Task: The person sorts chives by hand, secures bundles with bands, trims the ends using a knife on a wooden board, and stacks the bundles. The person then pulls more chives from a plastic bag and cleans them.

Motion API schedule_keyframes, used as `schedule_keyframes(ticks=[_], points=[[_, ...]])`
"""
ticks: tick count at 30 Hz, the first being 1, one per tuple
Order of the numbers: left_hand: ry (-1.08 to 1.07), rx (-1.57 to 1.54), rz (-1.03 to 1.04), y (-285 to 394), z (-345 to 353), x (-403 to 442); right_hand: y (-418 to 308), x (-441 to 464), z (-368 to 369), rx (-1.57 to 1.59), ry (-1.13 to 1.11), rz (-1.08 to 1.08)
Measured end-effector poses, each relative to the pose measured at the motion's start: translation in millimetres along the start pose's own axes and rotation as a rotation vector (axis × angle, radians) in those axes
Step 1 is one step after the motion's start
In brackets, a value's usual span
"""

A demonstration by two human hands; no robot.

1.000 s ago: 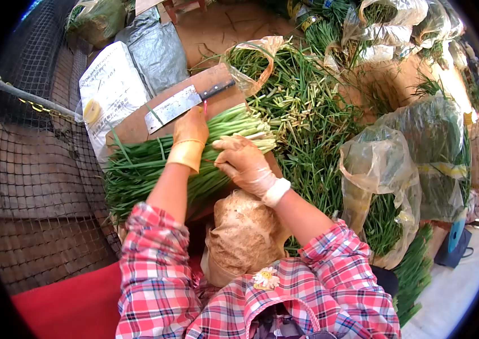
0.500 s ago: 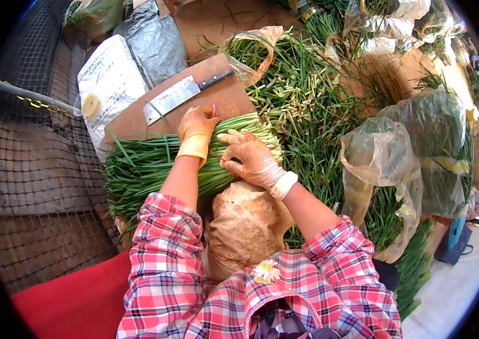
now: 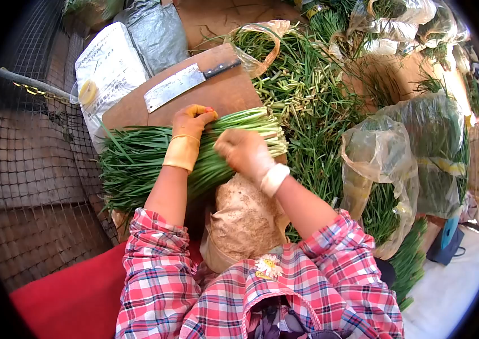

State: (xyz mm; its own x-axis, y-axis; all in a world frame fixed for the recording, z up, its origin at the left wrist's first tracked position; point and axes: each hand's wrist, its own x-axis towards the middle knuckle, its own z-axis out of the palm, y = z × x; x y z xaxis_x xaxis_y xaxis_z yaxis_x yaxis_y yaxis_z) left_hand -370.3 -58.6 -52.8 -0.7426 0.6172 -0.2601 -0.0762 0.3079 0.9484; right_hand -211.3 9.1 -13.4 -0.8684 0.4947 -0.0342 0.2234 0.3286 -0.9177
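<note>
Pinched narrow, my left hand (image 3: 191, 127) holds a small red thing (image 3: 210, 109) at the fingertips, over the upper side of the bundle of green stalks (image 3: 137, 164). This bundle lies below both of my hands: its dark leaves spread to the left of the left hand, and its pale ends come out to the right, past the right hand. My right hand (image 3: 245, 150) is near the left one, a little closer to my body, with its fingers curled inward; if it grips something, I cannot tell. At its wrist is a white cuff (image 3: 274, 178), and at the left wrist a yellow cuff (image 3: 183, 152). Beyond my left hand, the brown board (image 3: 225, 93) carries a cleaver (image 3: 177, 85), whose black handle points rightward. On the right of my right hand lies a heap of loose cuttings (image 3: 307, 113).
</note>
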Motion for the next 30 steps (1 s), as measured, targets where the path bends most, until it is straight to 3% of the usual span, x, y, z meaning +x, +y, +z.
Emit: schedule_keyframes(ticks=[1,6,11,16,21,30], points=[[-0.054,0.049,-0.014,3,-1,-1,6,11,-5,0.221,-0.079,0.274],[-0.159,0.106,-0.047,11,-5,-3,5,31,-7,0.138,-0.132,0.372],[-0.131,0.100,-0.114,19,-5,-8,1,35,-8,0.081,-0.191,0.488],[-0.236,0.051,-0.033,-2,-12,-1,1,37,-7,0.086,-0.169,0.484],[-0.464,0.090,0.259,0,-23,-3,-2,37,-7,0.009,-0.157,0.480],[-0.342,0.220,-0.058,12,-7,3,3,37,-6,-0.131,-0.148,0.425]])
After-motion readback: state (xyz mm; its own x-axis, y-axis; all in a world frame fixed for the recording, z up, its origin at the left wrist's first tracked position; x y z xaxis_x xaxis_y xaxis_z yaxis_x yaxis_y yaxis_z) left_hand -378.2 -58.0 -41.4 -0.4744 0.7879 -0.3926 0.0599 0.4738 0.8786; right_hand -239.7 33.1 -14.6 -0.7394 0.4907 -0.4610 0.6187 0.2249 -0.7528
